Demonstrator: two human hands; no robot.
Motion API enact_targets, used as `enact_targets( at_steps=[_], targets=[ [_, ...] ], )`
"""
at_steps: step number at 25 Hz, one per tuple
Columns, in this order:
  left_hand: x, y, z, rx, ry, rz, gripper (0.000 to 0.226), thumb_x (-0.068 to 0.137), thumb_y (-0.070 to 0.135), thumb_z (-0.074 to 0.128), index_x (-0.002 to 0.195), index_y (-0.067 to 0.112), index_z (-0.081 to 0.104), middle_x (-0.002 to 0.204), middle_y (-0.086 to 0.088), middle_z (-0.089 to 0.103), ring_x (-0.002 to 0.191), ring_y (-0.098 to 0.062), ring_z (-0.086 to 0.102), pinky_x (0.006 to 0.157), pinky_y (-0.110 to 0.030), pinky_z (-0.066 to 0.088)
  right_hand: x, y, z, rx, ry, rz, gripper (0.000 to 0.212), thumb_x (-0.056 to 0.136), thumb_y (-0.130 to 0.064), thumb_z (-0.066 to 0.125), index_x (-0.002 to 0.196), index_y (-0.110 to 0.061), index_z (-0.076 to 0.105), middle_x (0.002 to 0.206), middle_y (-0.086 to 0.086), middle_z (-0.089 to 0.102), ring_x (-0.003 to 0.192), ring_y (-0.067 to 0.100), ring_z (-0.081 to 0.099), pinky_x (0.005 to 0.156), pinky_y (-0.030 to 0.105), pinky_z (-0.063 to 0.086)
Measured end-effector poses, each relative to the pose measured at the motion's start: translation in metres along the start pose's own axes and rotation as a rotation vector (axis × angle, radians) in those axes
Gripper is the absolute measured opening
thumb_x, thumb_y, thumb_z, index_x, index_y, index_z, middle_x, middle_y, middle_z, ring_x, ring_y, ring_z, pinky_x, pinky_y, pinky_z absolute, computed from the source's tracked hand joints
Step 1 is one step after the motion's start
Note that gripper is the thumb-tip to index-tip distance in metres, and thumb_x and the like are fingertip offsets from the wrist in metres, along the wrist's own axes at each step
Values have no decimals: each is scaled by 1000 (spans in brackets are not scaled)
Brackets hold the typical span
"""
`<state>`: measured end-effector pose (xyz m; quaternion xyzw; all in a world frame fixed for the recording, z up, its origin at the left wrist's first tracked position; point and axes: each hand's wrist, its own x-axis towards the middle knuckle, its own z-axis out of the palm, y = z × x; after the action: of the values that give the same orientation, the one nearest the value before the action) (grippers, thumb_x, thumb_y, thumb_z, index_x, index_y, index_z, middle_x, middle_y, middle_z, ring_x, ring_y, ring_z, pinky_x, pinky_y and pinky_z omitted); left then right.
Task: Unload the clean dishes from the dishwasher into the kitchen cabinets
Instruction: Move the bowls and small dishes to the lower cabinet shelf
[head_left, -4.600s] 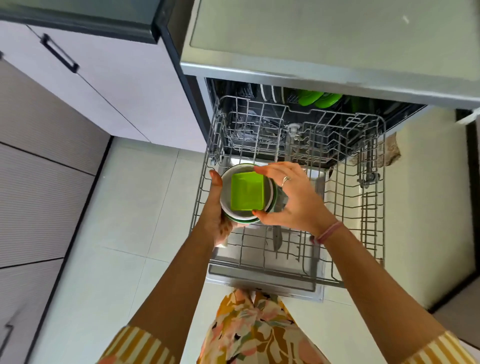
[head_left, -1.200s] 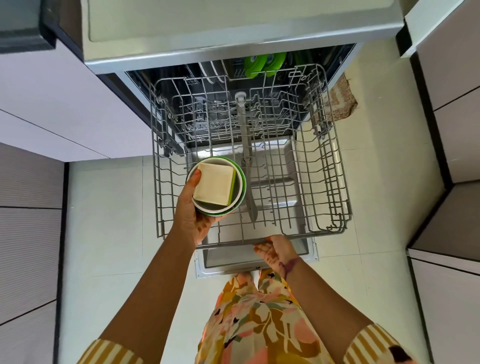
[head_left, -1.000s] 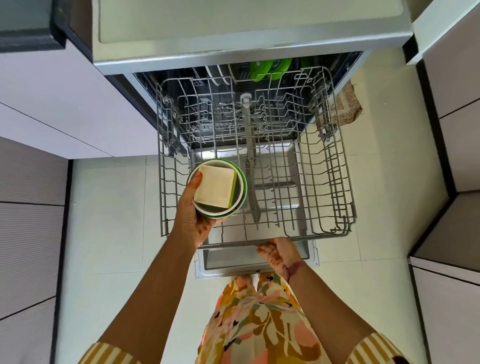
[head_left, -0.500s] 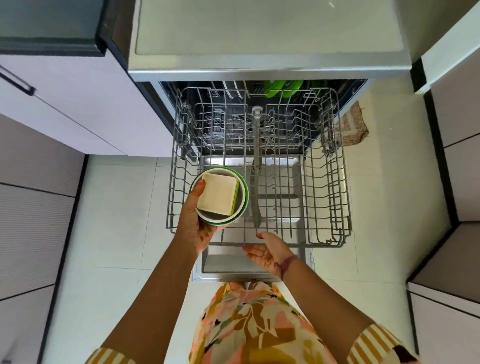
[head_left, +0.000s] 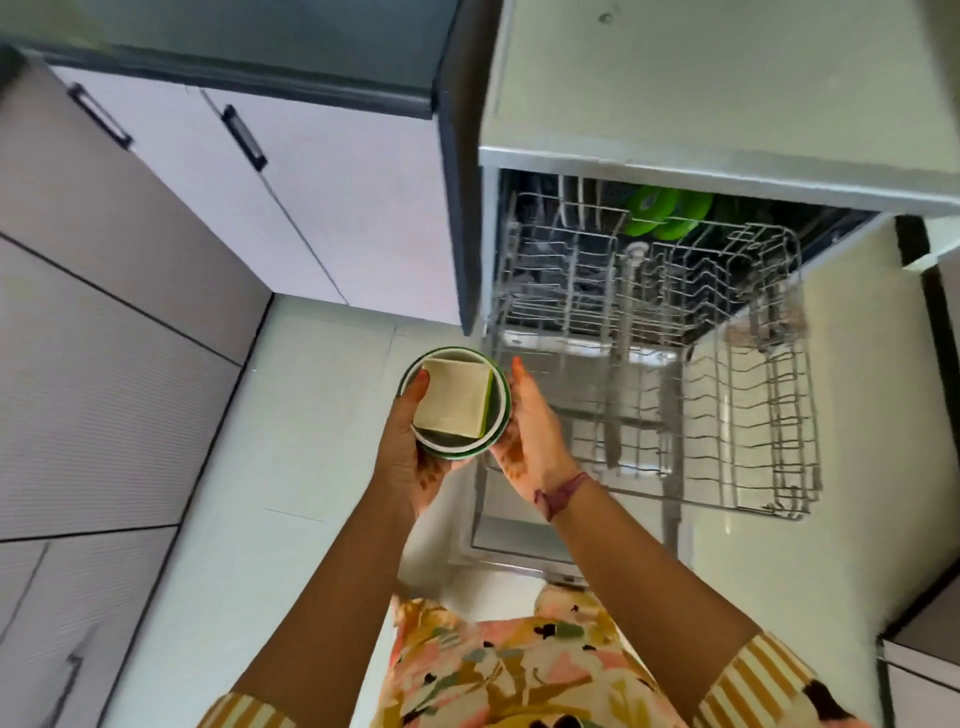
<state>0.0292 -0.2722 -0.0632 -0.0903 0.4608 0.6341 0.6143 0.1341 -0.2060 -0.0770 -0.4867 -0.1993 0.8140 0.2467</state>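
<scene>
Head view: left hand (head_left: 402, 457) grips stacked round green-rimmed bowls (head_left: 457, 447) holding a square green container (head_left: 454, 400); right hand (head_left: 530, 431), fingers straight, steadies them, left of the wire dishwasher rack (head_left: 748, 364).

Pale tiled floor (head_left: 311, 467) meets light lower cabinets (head_left: 322, 218) (black bar handles (head_left: 244, 137)) under a dark countertop (head_left: 260, 47).

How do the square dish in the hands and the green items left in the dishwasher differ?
The square dish is pale with one green side, lying nested in round bowls held by both hands; the green items are round, bright green and stand on edge in the lower rack at the back. Both show green.
</scene>
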Motion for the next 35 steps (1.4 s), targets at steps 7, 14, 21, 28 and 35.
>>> enact_targets(
  at_steps=[7, 14, 21, 28, 35],
  targets=[
    [-21, 128, -114, 53, 61, 85, 39, 89, 34, 60, 125, 19, 59, 117, -14, 66, 109, -39, 62, 90, -69, 42, 17, 84, 160, -61, -17, -35, 46, 92, -44, 54, 121, -9, 64, 116, 14, 68, 109, 28, 64, 97, 42, 51],
    [-8, 220, -169, -90, 77, 112, 48, 83, 33, 70, 127, 17, 58, 125, -19, 62, 112, -41, 61, 87, -67, 47, 53, 104, 268, -140, -62, -32, 40, 94, -44, 52, 114, -12, 68, 107, 9, 72, 97, 24, 68, 84, 35, 55],
    [53, 315, -182, -131, 97, 108, 48, 81, 35, 71, 123, 16, 59, 123, -19, 63, 111, -41, 60, 90, -64, 47, 150, 76, 354, -77, -22, -47, 29, 94, -41, 54, 100, -16, 67, 95, 2, 70, 84, 17, 66, 80, 31, 54],
    [141, 411, -173, -63, 166, 63, 55, 77, 38, 72, 126, 19, 56, 122, -16, 62, 109, -40, 60, 87, -62, 50, 288, 2, 417, -46, 81, -103, 39, 101, -21, 41, 137, -8, 43, 142, 9, 48, 127, 29, 49, 110, 41, 37],
    [190, 461, -171, -19, 170, 37, 58, 74, 40, 74, 127, 21, 57, 126, -16, 60, 112, -40, 60, 90, -65, 47, 377, -42, 456, -357, 131, -111, 42, 100, -22, 43, 141, -17, 40, 134, 5, 52, 124, 27, 50, 107, 46, 39]
  ],
)
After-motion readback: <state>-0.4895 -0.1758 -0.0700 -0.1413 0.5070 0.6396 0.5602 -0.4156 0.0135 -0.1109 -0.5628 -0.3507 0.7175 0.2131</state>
